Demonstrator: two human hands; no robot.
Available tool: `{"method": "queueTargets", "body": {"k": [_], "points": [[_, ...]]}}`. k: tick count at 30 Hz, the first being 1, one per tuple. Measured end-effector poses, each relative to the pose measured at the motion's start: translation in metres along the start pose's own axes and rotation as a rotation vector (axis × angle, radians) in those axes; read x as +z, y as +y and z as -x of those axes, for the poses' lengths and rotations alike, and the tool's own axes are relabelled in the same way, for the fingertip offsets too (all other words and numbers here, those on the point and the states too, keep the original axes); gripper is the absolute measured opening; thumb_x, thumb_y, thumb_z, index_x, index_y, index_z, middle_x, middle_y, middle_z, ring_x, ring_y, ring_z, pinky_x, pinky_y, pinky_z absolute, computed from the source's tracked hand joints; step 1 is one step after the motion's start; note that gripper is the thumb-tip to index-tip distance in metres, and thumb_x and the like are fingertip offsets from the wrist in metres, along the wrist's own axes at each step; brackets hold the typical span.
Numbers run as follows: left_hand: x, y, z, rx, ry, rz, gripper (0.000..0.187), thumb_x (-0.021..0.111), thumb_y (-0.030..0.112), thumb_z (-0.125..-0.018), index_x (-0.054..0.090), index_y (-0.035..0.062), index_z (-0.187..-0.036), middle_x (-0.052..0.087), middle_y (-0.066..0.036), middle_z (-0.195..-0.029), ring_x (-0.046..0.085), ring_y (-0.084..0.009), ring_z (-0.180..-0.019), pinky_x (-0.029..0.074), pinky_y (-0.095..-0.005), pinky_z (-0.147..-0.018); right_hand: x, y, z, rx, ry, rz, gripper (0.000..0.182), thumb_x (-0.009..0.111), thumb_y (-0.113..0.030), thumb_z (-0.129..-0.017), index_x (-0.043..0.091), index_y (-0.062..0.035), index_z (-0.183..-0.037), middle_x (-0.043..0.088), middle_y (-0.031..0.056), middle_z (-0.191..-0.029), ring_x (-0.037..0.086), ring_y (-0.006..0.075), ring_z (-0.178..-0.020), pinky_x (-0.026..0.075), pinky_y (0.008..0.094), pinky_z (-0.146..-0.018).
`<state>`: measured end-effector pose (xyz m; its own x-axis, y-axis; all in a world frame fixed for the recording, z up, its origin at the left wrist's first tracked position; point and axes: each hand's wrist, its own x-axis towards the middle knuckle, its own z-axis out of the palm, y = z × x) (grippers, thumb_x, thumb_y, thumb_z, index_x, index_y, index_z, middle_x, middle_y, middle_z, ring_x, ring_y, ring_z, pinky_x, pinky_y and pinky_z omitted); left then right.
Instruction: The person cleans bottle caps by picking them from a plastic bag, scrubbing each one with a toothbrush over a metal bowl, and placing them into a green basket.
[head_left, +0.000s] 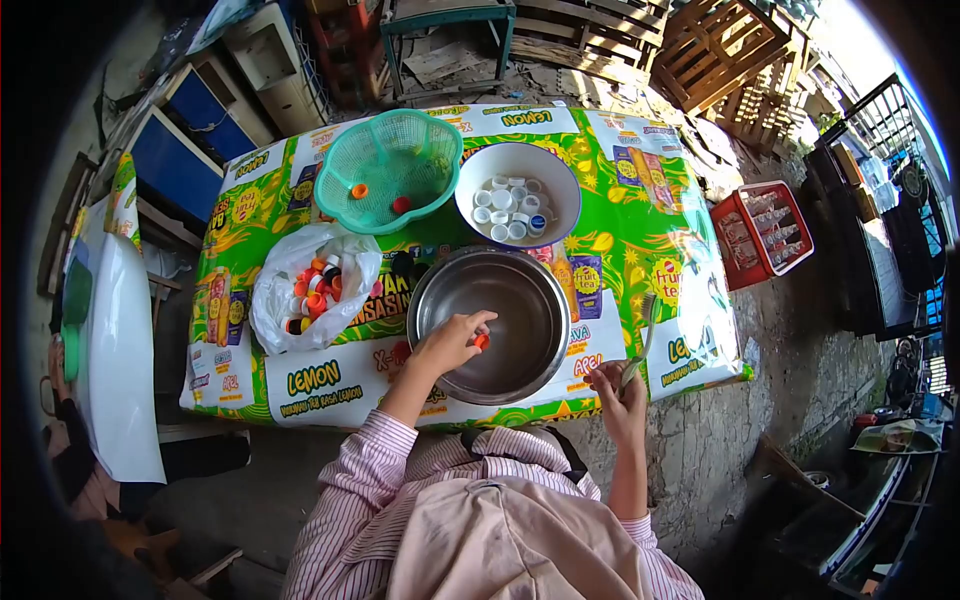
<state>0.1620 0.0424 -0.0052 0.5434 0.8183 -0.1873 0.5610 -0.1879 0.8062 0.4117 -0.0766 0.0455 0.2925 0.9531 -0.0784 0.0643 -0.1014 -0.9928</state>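
Observation:
My left hand (452,343) is over the near left side of a steel basin (422,300), its fingers closed on an orange-red bottle cap (482,342). The basin seems to hold water. To the right of the basin, my right hand (620,385) grips the handle of a toothbrush (644,345), bristles up. Beyond the basin stands a white enamel bowl (568,190) with several white caps (510,205) and a blue-topped one in it. A green plastic basket (345,160) holds an orange cap (359,191) and a red cap (401,204).
An opened white plastic bag (272,300) with several red, orange and dark caps lies left of the basin. A printed green tablecloth (640,250) covers the table. A red crate (740,245) stands off the right edge. Wooden pallets (718,50) lean behind. Another person's arm (70,410) shows far left.

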Motion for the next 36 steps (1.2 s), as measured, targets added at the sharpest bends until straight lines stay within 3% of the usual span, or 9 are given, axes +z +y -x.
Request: {"method": "queueTargets", "body": {"k": [6, 12, 14, 17, 19, 21, 25, 28, 36], "points": [[0.002, 0.003, 0.002, 0.003, -0.022, -0.154, 0.053, 0.069, 0.003, -0.069, 0.051, 0.0089, -0.119, 0.065, -0.012, -0.093, 0.062, -0.0283, -0.088, 0.05, -0.0381, -0.077, -0.001, 0.0, 0.002, -0.007, -0.007, 0.023, 0.015, 0.061, -0.008, -0.085, 0.053, 0.003, -0.09, 0.062, 0.0072, -0.079, 0.061, 0.0118, -0.076, 0.048, 0.0249, -0.068], [0.003, 0.004, -0.001, -0.044, -0.044, -0.174, 0.03, 0.065, 0.012, -0.079, 0.056, 0.0033, -0.105, 0.066, -0.011, -0.086, 0.065, -0.025, -0.078, 0.052, -0.0334, -0.07, 0.007, 0.0, 0.004, 0.158, -0.026, 0.104, 0.013, 0.059, -0.008, -0.087, 0.05, 0.0014, -0.088, 0.051, 0.0011, -0.069, 0.043, 0.0076, -0.059, 0.036, 0.0247, -0.053], [0.006, 0.006, 0.001, -0.104, 0.093, 0.281, 0.021, 0.059, 0.017, -0.087, 0.056, -0.0006, -0.099, 0.065, -0.01, -0.087, 0.066, -0.0196, -0.077, 0.052, -0.0282, -0.066, 0.019, 0.003, 0.006, -0.026, 0.049, 0.093, 0.012, 0.054, -0.009, -0.09, 0.049, 0.001, -0.091, 0.046, 0.0021, -0.067, 0.035, 0.0093, -0.058, 0.031, 0.0275, -0.051], [0.009, 0.009, 0.002, -0.215, 0.113, 0.773, 0.019, 0.053, 0.018, -0.092, 0.057, 0.0004, -0.097, 0.064, -0.009, -0.092, 0.066, -0.0165, -0.082, 0.052, -0.0246, -0.066, 0.027, 0.001, 0.009, 0.062, -0.016, 0.183, 0.014, 0.05, -0.011, -0.091, 0.048, 0.0026, -0.096, 0.049, 0.0071, -0.069, 0.041, 0.0129, -0.058, 0.035, 0.0296, -0.053], [0.01, 0.012, 0.005, -0.301, 0.088, 0.964, 0.016, 0.052, 0.019, -0.092, 0.058, 0.0051, -0.097, 0.063, -0.008, -0.101, 0.064, -0.0183, -0.091, 0.051, -0.0262, -0.073, 0.032, 0.004, 0.011, 0.075, -0.093, 0.351, 0.019, 0.046, -0.006, -0.09, 0.049, 0.0042, -0.106, 0.055, 0.019, -0.08, 0.055, 0.0288, -0.07, 0.043, 0.0352, -0.064], [0.013, 0.011, 0.009, -0.314, 0.079, 1.439, 0.016, 0.054, 0.021, -0.092, 0.059, 0.0075, -0.098, 0.062, -0.009, -0.107, 0.061, -0.0187, -0.101, 0.049, -0.0279, -0.081, 0.042, 0.002, 0.016, -0.106, -0.068, 0.451, 0.022, 0.045, -0.002, -0.089, 0.049, 0.0033, -0.11, 0.057, 0.0226, -0.086, 0.057, 0.0354, -0.078, 0.044, 0.038, -0.069], [0.02, 0.016, 0.011, -0.348, 0.12, 1.606, 0.017, 0.054, 0.022, -0.091, 0.059, 0.0105, -0.102, 0.06, -0.009, -0.114, 0.058, -0.0174, -0.106, 0.048, -0.0299, -0.086, 0.053, 0.0, 0.025, -0.151, -0.146, 0.549, 0.031, 0.048, -0.004, -0.087, 0.048, -0.0006, -0.118, 0.06, 0.0253, -0.088, 0.059, 0.0411, -0.077, 0.046, 0.0444, -0.065], [0.024, 0.014, 0.013, -0.36, 0.096, 1.712, 0.018, 0.056, 0.022, -0.09, 0.059, 0.0105, -0.104, 0.059, -0.008, -0.115, 0.057, -0.0167, -0.107, 0.048, -0.0306, -0.087, 0.058, 0.003, 0.028, -0.202, -0.208, 0.497, 0.03, 0.047, -0.003, -0.088, 0.046, 0.0003, -0.118, 0.059, 0.0242, -0.077, 0.058, 0.0403, -0.066, 0.045, 0.0416, -0.06], [0.028, 0.02, 0.016, -0.347, 0.133, 1.8, 0.025, 0.056, 0.02, -0.09, 0.056, 0.0066, -0.111, 0.059, -0.008, -0.112, 0.056, -0.0166, -0.105, 0.049, -0.0284, -0.086, 0.063, 0.004, 0.016, -0.337, -0.135, 0.509, 0.036, 0.05, -0.001, -0.086, 0.047, -0.0008, -0.122, 0.06, 0.025, -0.083, 0.06, 0.04, -0.07, 0.046, 0.0424, -0.059]]}}
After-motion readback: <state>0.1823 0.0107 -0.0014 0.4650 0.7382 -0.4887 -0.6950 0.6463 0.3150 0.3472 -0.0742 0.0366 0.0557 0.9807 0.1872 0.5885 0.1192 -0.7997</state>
